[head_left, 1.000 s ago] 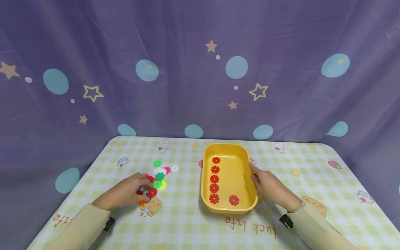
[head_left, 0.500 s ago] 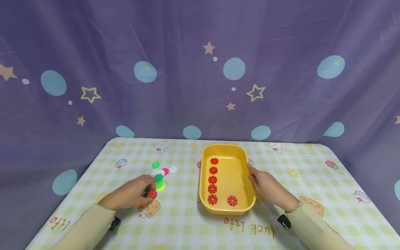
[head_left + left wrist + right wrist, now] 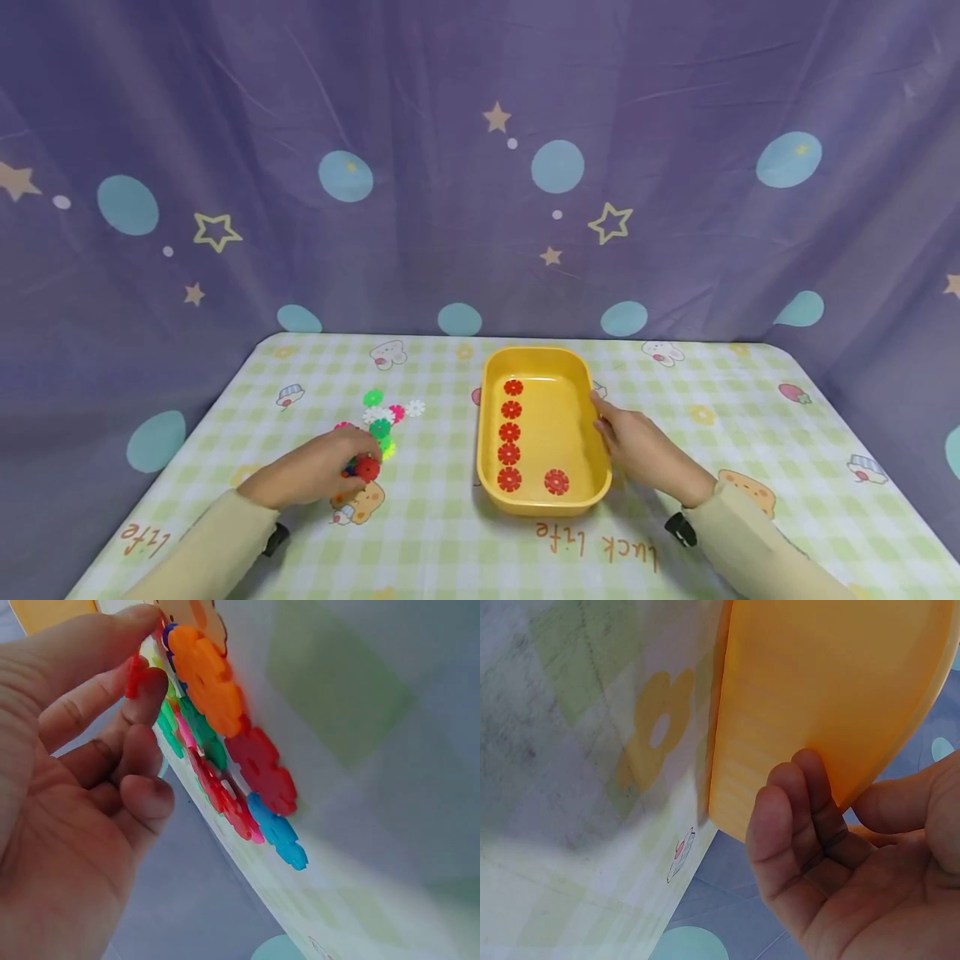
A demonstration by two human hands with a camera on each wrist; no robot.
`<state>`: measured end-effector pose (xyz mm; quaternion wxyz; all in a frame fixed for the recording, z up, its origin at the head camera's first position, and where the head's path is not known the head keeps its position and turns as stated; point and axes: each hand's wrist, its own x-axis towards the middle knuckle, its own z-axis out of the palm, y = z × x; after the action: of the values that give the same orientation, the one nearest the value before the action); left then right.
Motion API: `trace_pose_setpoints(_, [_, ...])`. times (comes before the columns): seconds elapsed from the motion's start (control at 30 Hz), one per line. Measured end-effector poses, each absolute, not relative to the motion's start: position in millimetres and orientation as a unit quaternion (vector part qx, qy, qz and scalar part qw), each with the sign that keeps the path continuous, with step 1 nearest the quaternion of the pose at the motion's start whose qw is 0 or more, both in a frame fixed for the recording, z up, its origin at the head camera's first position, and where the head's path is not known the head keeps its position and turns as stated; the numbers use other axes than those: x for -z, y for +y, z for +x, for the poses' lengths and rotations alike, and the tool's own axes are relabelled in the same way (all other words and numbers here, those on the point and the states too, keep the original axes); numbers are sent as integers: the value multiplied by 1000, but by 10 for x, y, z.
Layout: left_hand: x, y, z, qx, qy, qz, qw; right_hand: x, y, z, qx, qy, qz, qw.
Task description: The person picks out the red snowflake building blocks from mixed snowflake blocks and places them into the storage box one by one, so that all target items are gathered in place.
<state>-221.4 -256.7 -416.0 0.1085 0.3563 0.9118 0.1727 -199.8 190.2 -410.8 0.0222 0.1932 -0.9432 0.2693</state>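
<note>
My left hand [image 3: 311,467] pinches a red snowflake disc [image 3: 367,468] between thumb and fingers; in the left wrist view this red disc shows edge-on at the fingertips. Under and beside that hand lies a loose pile of notched plastic discs, among them an orange disc [image 3: 202,679], a blue disc [image 3: 279,831] and a green disc [image 3: 380,428]. The hand hides part of the pile. My right hand [image 3: 645,450] grips the right rim of a yellow tray [image 3: 545,507], thumb at the rim and fingers against the outer wall. Inside, several red discs [image 3: 509,454] form a column along the left side.
One more red disc [image 3: 557,482] lies in the tray's near right part. White discs [image 3: 415,408] and a bright green disc [image 3: 372,398] lie at the pile's far side. A checked tablecloth [image 3: 442,550] covers the table, and a purple curtain [image 3: 420,250] hangs behind it.
My left hand has closed on a red disc from the pile and shifted slightly right with it. The right hand keeps its grip on the tray; the head view has shifted slightly.
</note>
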Motion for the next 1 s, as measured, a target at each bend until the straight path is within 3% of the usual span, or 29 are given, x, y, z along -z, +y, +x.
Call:
trace_pose_setpoints(0.17, [4133,-2494,-2228,-144,911,380,73,4117,1913,-2000,-268,-945,185,12])
trace_pose_setpoints(0.4, [4014,-2248,-2233,-143,875,458,-54,4120,1917,-2003,-264,-947,181,9])
trace_pose_setpoints(0.5, [3933,-2079,-2244,-159,856,485,-84,4116,1914,-2006,-264,-947,182,11])
trace_pose_setpoints(0.73, [3749,-1636,-2328,-164,821,539,-90,4115,1887,-2006,-270,-946,178,3])
trace_pose_setpoints(1.0, [3773,-1070,-2473,-142,801,579,-58,4109,1886,-2014,-269,-947,177,7])
